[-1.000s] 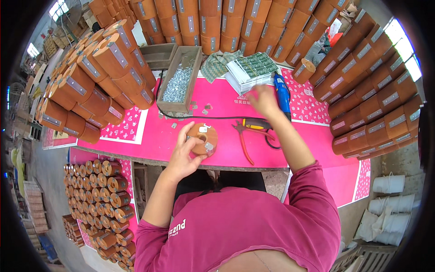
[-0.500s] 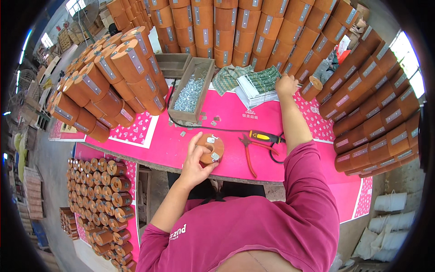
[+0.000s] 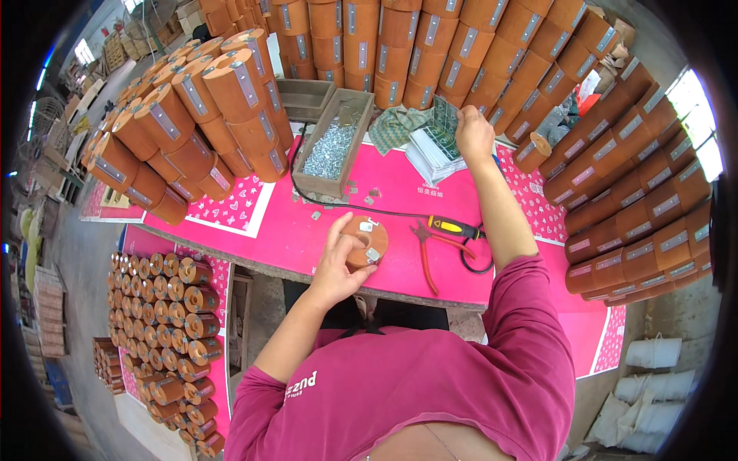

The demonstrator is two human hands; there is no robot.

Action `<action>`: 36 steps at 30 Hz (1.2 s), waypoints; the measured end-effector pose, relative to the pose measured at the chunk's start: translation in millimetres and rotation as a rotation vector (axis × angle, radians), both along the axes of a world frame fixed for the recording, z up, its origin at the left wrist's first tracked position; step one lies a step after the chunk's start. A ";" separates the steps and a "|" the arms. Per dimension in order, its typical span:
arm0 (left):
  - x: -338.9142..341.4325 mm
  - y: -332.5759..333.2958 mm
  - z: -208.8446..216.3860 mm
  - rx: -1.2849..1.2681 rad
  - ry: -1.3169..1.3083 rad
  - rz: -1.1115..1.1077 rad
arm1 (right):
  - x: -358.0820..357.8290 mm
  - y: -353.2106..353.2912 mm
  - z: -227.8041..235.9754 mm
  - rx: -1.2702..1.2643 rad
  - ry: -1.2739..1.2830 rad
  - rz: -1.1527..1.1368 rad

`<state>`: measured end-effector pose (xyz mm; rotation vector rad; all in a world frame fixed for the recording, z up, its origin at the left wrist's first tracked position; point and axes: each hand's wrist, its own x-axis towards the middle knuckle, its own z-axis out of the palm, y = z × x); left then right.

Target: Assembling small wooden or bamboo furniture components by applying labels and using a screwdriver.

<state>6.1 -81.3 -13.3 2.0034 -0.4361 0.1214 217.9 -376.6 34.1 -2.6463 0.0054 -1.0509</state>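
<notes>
My left hand (image 3: 335,269) grips the side of a round orange-brown wooden cylinder (image 3: 377,237) near the table's front edge. Its top face has a central hole and small metal plates. Farther off to the right, my right hand (image 3: 475,137) pinches the edge of a green printed sheet (image 3: 444,117), which is tilted up from a stack of papers (image 3: 432,156). A crumpled checked cloth (image 3: 393,129) lies to the left of that stack. Red-handled pliers (image 3: 426,261) and a yellow-and-black handled tool (image 3: 453,227) rest between the cylinder and my right forearm.
A wooden box of small screws (image 3: 329,157) stands back left on the pink table (image 3: 307,242), with loose metal plates before it. Stacked cylinders with metal strips wall in the back, left (image 3: 234,96) and right (image 3: 653,200). More cylinders (image 3: 165,307) sit lower left. A black cable crosses the table.
My right hand has lifted the green sheet's edge, so it now stands up from the stack. The left hand keeps its hold on the cylinder. The whole view has shifted slightly.
</notes>
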 end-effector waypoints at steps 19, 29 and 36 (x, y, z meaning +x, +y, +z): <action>-0.1 0.5 0.9 0.021 0.003 -0.008 | 3.4 -8.0 4.6 0.217 -0.305 0.118; 1.2 -0.3 4.7 0.049 0.030 -0.005 | -1.8 1.8 116.8 0.431 -0.585 0.274; 26.7 27.9 -0.1 -0.004 -0.081 0.063 | -86.9 35.8 120.6 0.662 -0.108 0.590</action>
